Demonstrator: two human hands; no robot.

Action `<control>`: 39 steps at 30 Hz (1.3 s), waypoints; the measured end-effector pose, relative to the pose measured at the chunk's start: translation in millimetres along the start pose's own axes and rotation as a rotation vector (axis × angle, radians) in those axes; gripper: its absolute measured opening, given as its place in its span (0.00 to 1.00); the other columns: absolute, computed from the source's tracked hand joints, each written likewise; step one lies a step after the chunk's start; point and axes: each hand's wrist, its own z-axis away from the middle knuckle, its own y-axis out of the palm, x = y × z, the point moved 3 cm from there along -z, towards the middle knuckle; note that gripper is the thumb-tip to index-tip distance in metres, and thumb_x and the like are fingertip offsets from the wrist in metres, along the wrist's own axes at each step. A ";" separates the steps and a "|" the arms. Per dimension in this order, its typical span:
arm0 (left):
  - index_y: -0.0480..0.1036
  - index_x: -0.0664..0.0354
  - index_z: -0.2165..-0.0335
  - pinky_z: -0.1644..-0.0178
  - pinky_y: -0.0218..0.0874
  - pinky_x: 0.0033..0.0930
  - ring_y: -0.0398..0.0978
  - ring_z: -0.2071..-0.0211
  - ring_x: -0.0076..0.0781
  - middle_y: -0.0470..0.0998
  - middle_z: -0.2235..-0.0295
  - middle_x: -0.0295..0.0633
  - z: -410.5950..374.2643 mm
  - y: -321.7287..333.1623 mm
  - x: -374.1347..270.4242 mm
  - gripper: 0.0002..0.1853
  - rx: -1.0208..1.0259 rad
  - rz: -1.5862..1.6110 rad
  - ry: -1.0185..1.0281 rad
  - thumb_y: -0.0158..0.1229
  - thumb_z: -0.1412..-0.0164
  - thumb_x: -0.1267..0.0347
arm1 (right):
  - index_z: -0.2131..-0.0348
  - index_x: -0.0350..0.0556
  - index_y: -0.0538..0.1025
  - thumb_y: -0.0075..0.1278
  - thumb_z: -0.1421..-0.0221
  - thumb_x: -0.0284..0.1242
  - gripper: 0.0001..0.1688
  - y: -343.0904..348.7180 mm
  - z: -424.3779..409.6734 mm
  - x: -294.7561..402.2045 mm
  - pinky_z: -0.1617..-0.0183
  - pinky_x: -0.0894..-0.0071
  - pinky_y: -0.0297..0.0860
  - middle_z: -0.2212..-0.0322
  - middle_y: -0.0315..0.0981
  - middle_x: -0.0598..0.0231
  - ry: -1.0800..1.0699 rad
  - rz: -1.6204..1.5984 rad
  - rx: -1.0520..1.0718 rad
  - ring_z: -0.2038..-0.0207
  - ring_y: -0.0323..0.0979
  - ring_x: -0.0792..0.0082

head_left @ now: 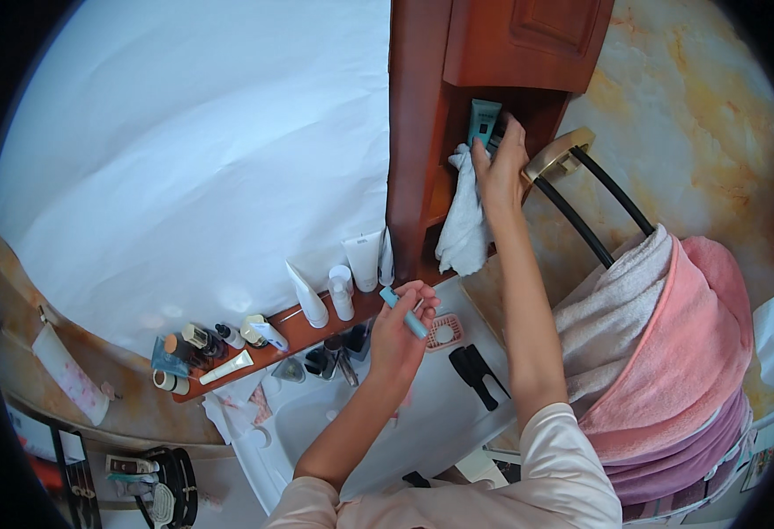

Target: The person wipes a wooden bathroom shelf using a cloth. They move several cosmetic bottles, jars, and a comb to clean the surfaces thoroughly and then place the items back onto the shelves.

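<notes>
My left hand (400,330), palm up above the back of the white sink, holds a small light-blue cylindrical stick (413,321) slanting across the palm. A thin pale thing (418,304) shows by its fingers; what it is I cannot tell. My right hand (504,168) reaches into an open shelf of the red-brown wooden cabinet (420,132). Its thumb lies at the lower end of a teal squeeze tube (484,119), with the fingers curled partly out of sight beside a dark item. Whether it grips the tube is unclear. Just below hangs a white cloth (465,221).
A wooden ledge (268,348) carries several bottles and tubes, including a white tube (362,261). On the sink (453,423) lie a pink soap dish (444,332) and a black hair clip (474,373). Towels (678,344) hang at right near a gold-ended black rack (562,155).
</notes>
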 end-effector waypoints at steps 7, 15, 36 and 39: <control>0.70 0.61 0.61 0.58 0.62 0.27 0.71 0.64 0.30 0.73 0.66 0.39 -1.9 4.5 -1.1 0.08 0.023 -0.052 0.034 0.52 0.38 0.70 | 0.55 0.38 0.69 0.59 0.53 0.27 0.26 18.1 -12.5 -27.3 0.60 0.65 0.67 0.64 0.71 0.50 0.219 -0.045 0.150 0.64 0.71 0.56; 0.70 0.61 0.62 0.62 0.60 0.26 0.69 0.67 0.27 0.72 0.69 0.38 3.3 -4.3 -15.0 0.06 0.027 -0.101 0.099 0.52 0.37 0.71 | 0.61 0.39 0.73 0.56 0.56 0.19 0.18 -39.5 55.3 44.4 0.61 0.66 0.70 0.61 0.71 0.54 -0.138 -0.308 0.135 0.62 0.73 0.52; 0.78 0.63 0.65 0.74 0.50 0.19 0.61 0.78 0.15 0.70 0.77 0.27 59.0 -60.7 -28.1 0.10 -0.063 -0.822 0.099 0.64 0.49 0.74 | 0.59 0.38 0.75 0.56 0.52 0.21 0.17 -104.9 192.4 86.2 0.64 0.78 0.65 0.66 0.73 0.64 0.167 -0.553 1.130 0.68 0.69 0.73; 0.78 0.63 0.66 0.75 0.49 0.19 0.62 0.78 0.14 0.70 0.77 0.28 57.4 -59.6 -35.8 0.09 -0.100 -0.787 0.210 0.64 0.49 0.75 | 0.55 0.41 0.74 0.56 0.51 0.21 0.20 -105.1 157.3 68.6 0.64 0.80 0.64 0.65 0.72 0.67 0.290 -0.549 0.770 0.68 0.67 0.78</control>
